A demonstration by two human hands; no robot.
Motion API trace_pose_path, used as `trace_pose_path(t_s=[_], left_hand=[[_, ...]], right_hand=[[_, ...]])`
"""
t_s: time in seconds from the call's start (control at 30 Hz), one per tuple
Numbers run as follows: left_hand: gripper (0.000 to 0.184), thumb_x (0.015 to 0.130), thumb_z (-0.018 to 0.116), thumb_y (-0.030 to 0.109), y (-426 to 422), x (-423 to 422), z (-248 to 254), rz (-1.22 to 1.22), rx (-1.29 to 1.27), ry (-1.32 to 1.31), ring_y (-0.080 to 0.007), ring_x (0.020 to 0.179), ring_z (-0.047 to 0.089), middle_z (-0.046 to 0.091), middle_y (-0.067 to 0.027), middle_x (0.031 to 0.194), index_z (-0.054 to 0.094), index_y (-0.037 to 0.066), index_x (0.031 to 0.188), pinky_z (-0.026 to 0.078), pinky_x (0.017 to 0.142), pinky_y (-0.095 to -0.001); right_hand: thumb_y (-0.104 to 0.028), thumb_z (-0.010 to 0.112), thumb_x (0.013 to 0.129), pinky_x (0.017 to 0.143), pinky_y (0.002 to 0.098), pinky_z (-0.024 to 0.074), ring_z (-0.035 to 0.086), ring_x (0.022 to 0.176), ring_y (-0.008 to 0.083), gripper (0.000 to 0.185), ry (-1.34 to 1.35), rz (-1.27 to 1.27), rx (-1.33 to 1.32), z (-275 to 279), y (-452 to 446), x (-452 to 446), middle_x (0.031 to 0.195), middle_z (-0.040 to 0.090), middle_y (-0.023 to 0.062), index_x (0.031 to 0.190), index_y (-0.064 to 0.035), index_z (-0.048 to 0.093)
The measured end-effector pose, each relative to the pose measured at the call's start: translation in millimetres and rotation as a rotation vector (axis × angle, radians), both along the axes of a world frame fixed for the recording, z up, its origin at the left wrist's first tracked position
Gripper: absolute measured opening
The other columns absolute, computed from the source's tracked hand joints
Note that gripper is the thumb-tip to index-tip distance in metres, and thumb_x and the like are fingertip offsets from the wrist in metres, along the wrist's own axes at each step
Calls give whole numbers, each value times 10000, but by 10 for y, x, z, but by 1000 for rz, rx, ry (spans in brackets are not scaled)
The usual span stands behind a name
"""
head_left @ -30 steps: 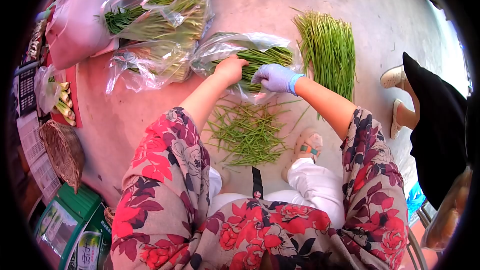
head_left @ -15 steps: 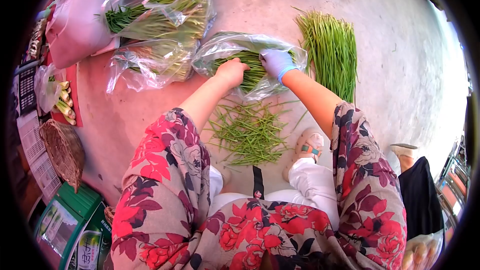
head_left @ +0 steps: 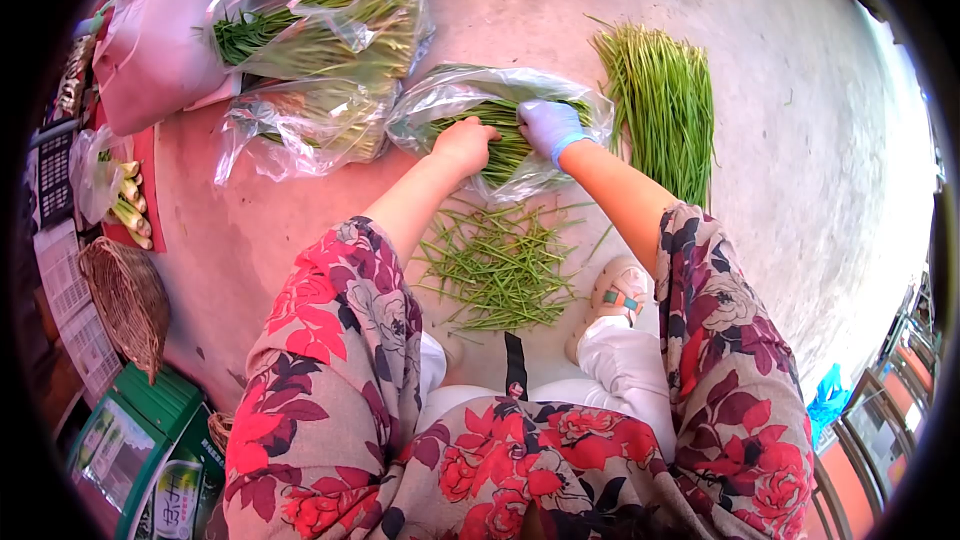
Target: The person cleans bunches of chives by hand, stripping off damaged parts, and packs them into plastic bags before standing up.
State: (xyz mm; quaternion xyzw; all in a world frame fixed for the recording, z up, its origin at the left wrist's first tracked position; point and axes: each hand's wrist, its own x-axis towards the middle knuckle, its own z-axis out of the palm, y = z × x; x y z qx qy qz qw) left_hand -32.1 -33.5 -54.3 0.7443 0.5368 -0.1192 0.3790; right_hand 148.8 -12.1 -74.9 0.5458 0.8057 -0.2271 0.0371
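Note:
A clear plastic bag (head_left: 420, 118) lies open on the floor, with long green garlic scapes (head_left: 512, 150) in it. My bare left hand (head_left: 463, 145) is closed on the stalks at the bag's left part, fingers curled inward. In a pale blue glove, my right hand (head_left: 549, 128) grips the same bunch at the bag's right part; its fingertips are partly hidden. Short cut stalk pieces (head_left: 505, 270) lie in a loose heap between the bag and my feet. Right of the bag rests a large loose bundle of scapes (head_left: 660, 110).
Filled clear bags of stalks (head_left: 330, 30) are stacked at the upper left beside a big pale sack (head_left: 165, 40). A wicker basket (head_left: 125, 300) and a green box (head_left: 150, 440) stand along the left. Metal-framed racks (head_left: 880, 430) and a blue bag (head_left: 827, 400) are at the lower right.
Another person's foot, dark clothing and carried bag have gone from the lower right, where a blue bag now shows. My hands have barely shifted on the stalks.

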Motion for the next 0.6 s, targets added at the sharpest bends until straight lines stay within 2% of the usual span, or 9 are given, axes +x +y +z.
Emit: trace_pose_path(t_s=[0.17,0.27,0.37,0.6], left_hand=[[421,763,497,30,15,8,5,-11,2,4,-279,1057,545,545,-117,1114,614,194,1133,449,891,-367],[420,759,498,29,12,13,8,0,2,6,-278,1058,545,545,-112,1119,612,188,1131,450,890,-368],[423,756,503,29,12,11,-1,1,7,0,-277,1064,541,546,-113,1115,609,188,1133,449,892,-367],[414,755,506,25,17,12,10,-2,4,10,-277,1070,534,545,-118,1101,608,182,1125,445,897,-370]], right_hand=[[-243,524,798,663,446,496,623,726,342,176,-2,-173,1,-96,27,-35,793,644,148,857,-120,633],[-222,534,789,650,453,491,621,720,342,145,-24,-231,18,-88,12,-39,786,638,148,838,-122,627],[-152,522,782,639,433,514,643,714,322,128,67,-91,94,-15,-64,-13,775,645,151,813,-119,641],[-167,530,776,625,421,512,635,700,312,134,114,49,147,-61,-92,47,787,626,150,761,-112,652]])
